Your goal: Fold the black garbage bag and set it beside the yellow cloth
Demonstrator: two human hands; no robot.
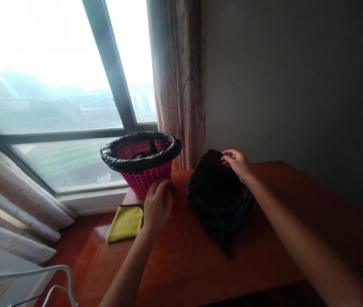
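A pink perforated wastebasket (146, 177) stands on the wooden table, with a black liner (114, 160) folded over its rim. My left hand (158, 204) is at the near side of the basket, its fingers apart and reaching toward the wall; whether they touch it I cannot tell. To the right, a black garbage bag (216, 204) with a red drawstring (187, 197) lies crumpled on the table. My right hand (237, 164) is closed in a pinch at the bag's upper edge. The inside of the basket is mostly hidden.
The wooden table (175, 264) runs to a grey wall on the right. A folded yellow cloth (125, 224) lies by the left table edge. Beyond are a window (66, 134) and curtains (181, 85). A white metal rail (62, 268) rises at the lower left.
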